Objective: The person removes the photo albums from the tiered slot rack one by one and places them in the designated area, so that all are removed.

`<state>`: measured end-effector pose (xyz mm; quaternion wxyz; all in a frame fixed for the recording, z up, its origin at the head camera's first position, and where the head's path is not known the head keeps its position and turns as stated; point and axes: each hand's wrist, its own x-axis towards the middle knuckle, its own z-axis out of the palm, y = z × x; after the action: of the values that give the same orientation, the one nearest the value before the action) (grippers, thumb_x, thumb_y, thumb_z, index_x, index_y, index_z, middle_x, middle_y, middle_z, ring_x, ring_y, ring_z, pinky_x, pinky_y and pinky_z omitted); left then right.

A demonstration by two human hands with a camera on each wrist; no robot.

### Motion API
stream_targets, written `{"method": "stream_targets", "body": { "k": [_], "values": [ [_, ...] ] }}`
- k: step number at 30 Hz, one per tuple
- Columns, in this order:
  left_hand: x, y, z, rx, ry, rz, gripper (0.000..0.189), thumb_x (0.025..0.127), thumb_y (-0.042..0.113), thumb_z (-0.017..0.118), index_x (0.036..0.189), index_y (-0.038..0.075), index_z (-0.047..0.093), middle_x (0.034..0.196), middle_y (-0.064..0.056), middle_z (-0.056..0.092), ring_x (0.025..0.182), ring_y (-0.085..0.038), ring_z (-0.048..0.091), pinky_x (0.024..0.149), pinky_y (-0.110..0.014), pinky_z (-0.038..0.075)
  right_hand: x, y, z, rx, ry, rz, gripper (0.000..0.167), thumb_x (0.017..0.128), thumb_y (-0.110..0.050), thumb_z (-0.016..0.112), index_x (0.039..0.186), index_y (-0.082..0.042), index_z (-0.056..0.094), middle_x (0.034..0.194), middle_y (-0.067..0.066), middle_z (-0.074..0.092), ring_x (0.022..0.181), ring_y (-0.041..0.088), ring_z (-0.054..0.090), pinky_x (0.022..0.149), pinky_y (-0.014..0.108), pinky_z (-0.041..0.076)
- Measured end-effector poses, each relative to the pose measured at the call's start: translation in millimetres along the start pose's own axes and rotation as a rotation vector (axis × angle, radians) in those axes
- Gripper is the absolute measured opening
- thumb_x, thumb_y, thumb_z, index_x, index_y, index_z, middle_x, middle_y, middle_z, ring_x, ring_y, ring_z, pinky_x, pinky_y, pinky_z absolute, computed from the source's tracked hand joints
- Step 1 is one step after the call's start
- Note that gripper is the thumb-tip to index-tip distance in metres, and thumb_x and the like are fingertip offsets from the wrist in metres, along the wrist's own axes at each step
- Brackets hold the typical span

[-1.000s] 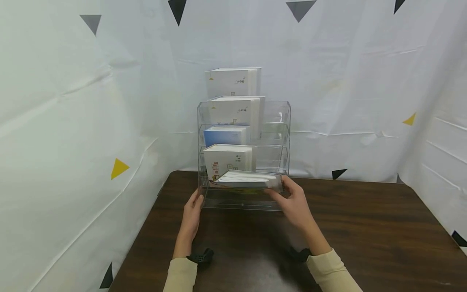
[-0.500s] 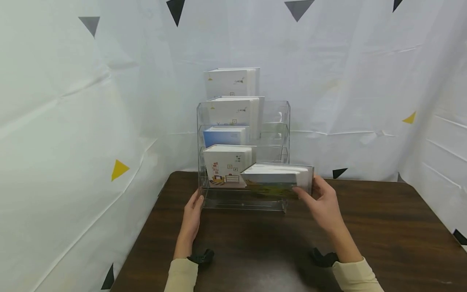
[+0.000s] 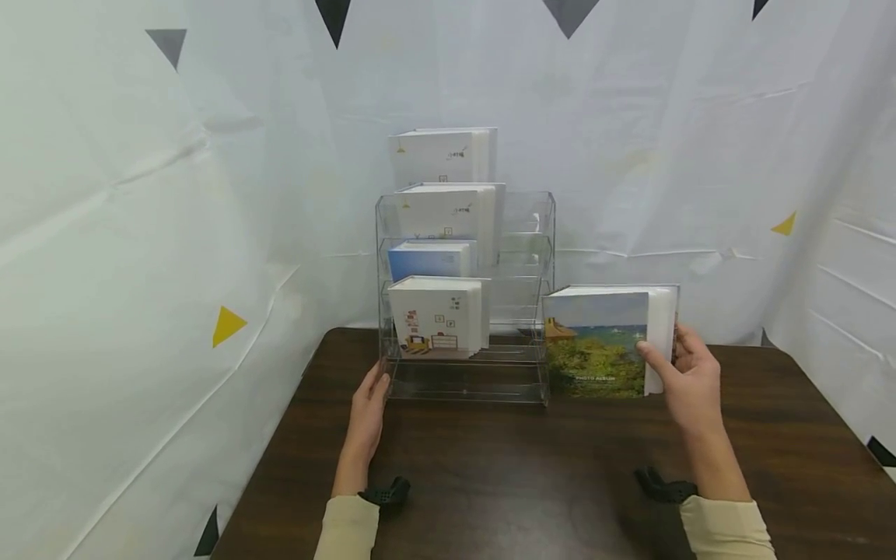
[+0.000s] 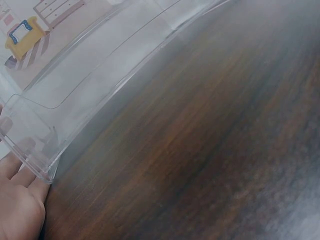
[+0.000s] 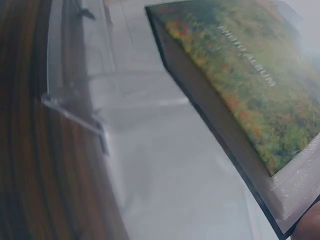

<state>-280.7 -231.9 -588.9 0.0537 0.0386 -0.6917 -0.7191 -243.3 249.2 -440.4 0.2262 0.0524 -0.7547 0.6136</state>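
Observation:
My right hand (image 3: 693,385) pinches a photo album (image 3: 595,342) by its right edge, thumb on the front cover. The landscape picture on its cover faces me, upright, just right of the clear acrylic rack (image 3: 465,393). In the right wrist view the words on the album (image 5: 240,75) show, with a fingertip at one corner. My left hand (image 3: 369,400) holds the rack's lower left side. From the left wrist, several fingers (image 4: 22,177) lie against the rack's clear side panel.
White albums (image 3: 437,319) and a blue one (image 3: 427,263) stand in the rack's tiers, on the left side. The dark wooden table (image 3: 490,482) runs beneath. A white sheet (image 3: 630,155) with printed triangles hangs behind.
My right hand has carried the album from the front of the rack to its right and tilted it upright, so its cover now shows. My left hand has stayed at the rack.

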Motion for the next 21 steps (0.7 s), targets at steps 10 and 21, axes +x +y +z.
{"method": "stream_targets", "body": {
  "k": [10,21],
  "values": [
    [-0.7,1.1,0.2,0.001,-0.002,0.002,0.056,0.118,0.033,0.046,0.17,0.017,0.035,0.177,-0.008,0.031,0.167,-0.031,0.023,0.135,-0.056,0.022,26.2,35,-25,0.14,-0.007,0.362,0.078,0.109,-0.041,0.064,0.172,-0.016,0.025,0.181,0.008,0.019,0.159,0.022,0.032,0.114,0.028,0.045],
    [-2.7,2.6,-0.8,0.009,-0.007,0.011,0.058,0.117,0.04,0.048,0.17,0.02,0.035,0.177,-0.006,0.031,0.167,-0.031,0.023,0.135,-0.058,0.022,64.0,80,-28,-0.083,-0.167,0.681,0.085,0.111,-0.052,0.052,0.17,0.001,0.021,0.153,0.022,0.053,0.139,0.029,0.058,0.115,0.045,0.053]
  ]
}}
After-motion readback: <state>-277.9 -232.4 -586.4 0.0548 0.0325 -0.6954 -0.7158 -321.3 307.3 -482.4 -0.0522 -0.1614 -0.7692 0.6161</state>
